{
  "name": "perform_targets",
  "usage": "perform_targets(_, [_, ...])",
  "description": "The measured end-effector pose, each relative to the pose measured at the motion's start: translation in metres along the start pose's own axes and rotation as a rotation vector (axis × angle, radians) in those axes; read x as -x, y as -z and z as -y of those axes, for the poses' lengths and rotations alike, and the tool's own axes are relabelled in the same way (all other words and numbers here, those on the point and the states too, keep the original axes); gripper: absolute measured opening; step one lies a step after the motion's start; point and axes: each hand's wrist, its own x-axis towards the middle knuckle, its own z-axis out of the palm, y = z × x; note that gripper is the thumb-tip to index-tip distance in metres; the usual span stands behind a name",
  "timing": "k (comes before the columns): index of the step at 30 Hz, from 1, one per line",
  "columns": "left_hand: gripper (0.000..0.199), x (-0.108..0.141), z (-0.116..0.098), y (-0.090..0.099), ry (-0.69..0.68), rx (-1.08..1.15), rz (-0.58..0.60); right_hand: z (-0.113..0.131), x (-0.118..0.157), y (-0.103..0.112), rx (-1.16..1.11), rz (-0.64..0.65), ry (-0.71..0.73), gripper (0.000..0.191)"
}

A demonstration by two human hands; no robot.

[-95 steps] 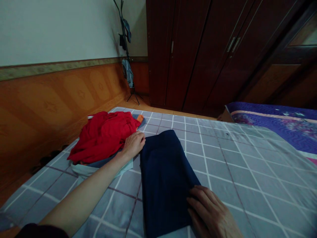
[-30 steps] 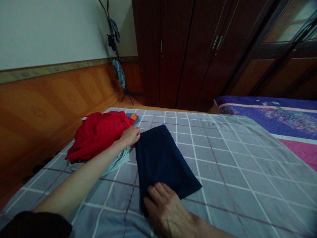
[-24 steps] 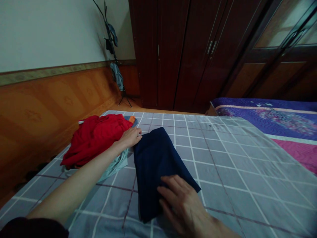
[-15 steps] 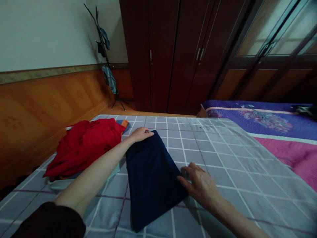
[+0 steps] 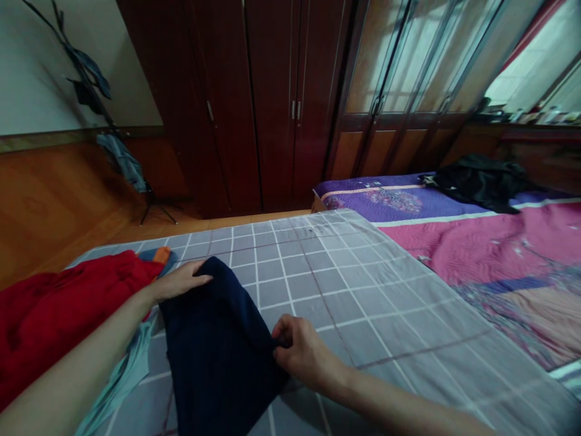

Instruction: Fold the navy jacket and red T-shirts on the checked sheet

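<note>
A folded dark navy garment (image 5: 222, 357) lies on the checked bed sheet in front of me, its exact kind not clear from the folds. At its far end, my left hand (image 5: 181, 281) is closed on the top edge, thumb pointing right along the cloth. My right hand (image 5: 302, 351) pinches the garment's right edge between thumb and bent fingers. Between the two hands, that edge is slightly raised and curved. The garment's near end runs out of the bottom of the view.
Red clothing (image 5: 82, 303) is piled on the left, with pale green cloth (image 5: 124, 369) beside it. The grey checked bed sheet (image 5: 363, 315) stretches right towards a second bed's purple and pink cover (image 5: 436, 242), where a black garment (image 5: 481, 181) lies. Dark wardrobes (image 5: 272, 121) and a coat stand (image 5: 100, 97) are behind.
My right hand has gone from loosely open fingers at the garment's right edge to pinching it. The edge has lifted and bent. The view has swung right.
</note>
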Motion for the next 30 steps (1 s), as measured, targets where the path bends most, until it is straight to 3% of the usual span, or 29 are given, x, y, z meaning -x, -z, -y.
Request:
perform_targets(3, [0.049,0.003,0.007,-0.002,0.019,-0.075,-0.097,0.001,0.004,0.004,-0.094,0.071,-0.064,0.037])
perform_targets(5, [0.048,0.002,0.007,-0.005,0.067,-0.116,-0.105,0.003,0.005,0.005,-0.081,0.143,-0.092,0.019])
perform_targets(7, [0.048,0.0,0.005,-0.008,0.096,-0.134,-0.1,0.004,0.006,0.003,-0.044,0.13,-0.07,0.001])
perform_targets(11, [0.051,-0.002,0.0,-0.013,0.019,-0.182,-0.259,-0.002,0.007,-0.003,-0.15,-0.071,0.008,0.006])
perform_targets(14, [0.05,-0.006,-0.002,-0.02,0.016,-0.269,-0.398,-0.011,0.008,0.0,-0.365,-0.062,-0.003,0.008])
perform_targets(18, [0.044,-0.028,-0.014,-0.028,-0.009,-0.323,-0.417,-0.021,0.01,0.022,-0.554,-0.033,-0.033,0.02])
perform_targets(21, [0.044,-0.061,-0.041,-0.032,-0.119,-0.283,-0.396,-0.027,0.016,0.052,-0.565,-0.108,-0.011,0.026])
perform_targets(25, [0.043,-0.119,-0.099,-0.041,-0.278,-0.2,-0.379,-0.036,0.034,0.102,-0.533,-0.273,-0.035,0.032])
perform_targets(30, [0.037,-0.203,-0.173,-0.075,-0.403,-0.186,-0.309,-0.061,0.054,0.16,-0.543,-0.511,-0.082,0.037])
